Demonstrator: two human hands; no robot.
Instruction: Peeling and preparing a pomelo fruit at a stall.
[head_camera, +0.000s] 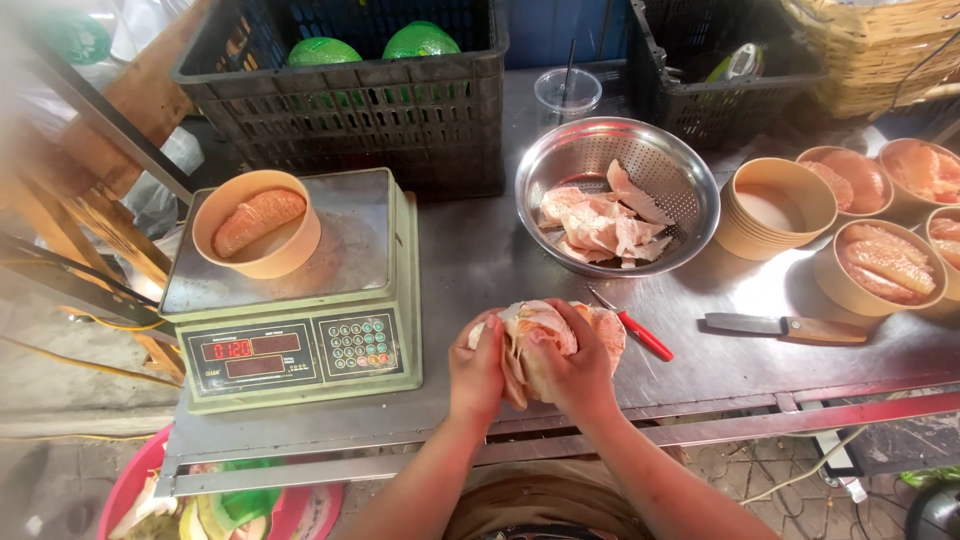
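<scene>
Peeled pomelo (548, 345), pink flesh with pale membrane: sitting at the front edge of the steel table (470, 250), being gripped between both hands; left hand (477, 372) curling its fingers closed against the fruit's left side; right hand (572, 372) wrapping over the top and right side, thumb pressing into the membrane.

Red-handled peeler (634, 329): lying on the table just right of the fruit; wooden-handled knife (785, 327): lying further right, near the front edge.

Steel colander (680, 170): standing mid-table behind the hands, holding peeled pomelo segments (600, 222).

Digital scale (300, 300): occupying the table's left end; a kraft paper bowl (256, 225) resting on its pan, carrying one segment.

Stack of empty paper bowls (775, 210): standing right of the colander; filled paper bowls (880, 265) crowding the right edge.

Clear plastic cup (567, 95): standing behind the colander.

Black crate (350, 100): sitting at the back left, containing whole green pomelos (420, 42); second black crate (720, 70) and wicker basket (870, 50): filling the back right corner.
</scene>
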